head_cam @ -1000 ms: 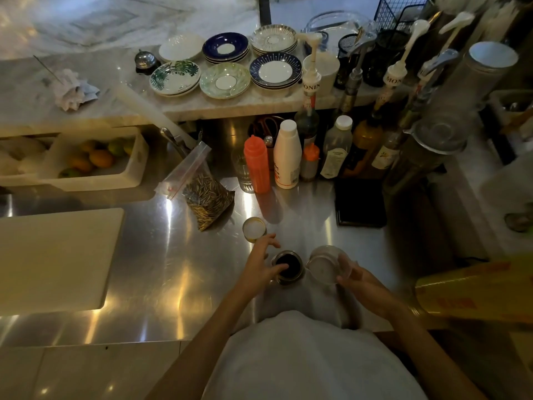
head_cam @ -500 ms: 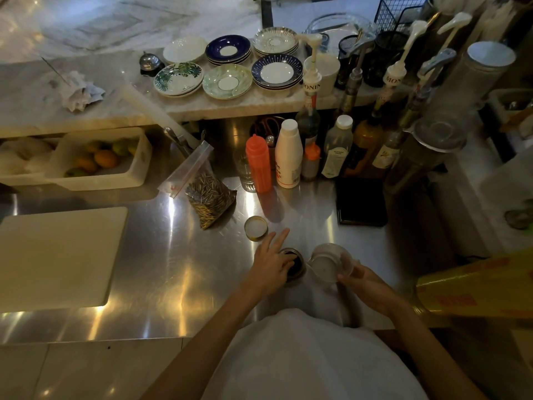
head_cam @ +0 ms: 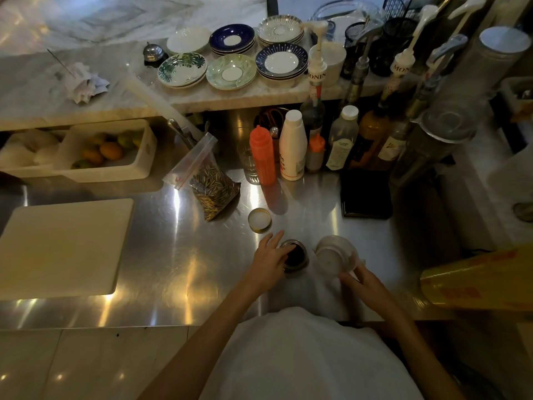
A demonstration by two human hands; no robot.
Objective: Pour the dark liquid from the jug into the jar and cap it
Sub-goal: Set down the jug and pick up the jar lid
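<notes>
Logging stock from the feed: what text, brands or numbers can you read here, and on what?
"MONIN" on the collar of the pump bottle left of centre.
"MON", the rest cut off, on the second pump bottle.
White bottle: red print, too small to read.
Clear bottle: label blurred.
Yellow roll: red marks, unreadable.
Jar, jug and lid: no text visible.
</notes>
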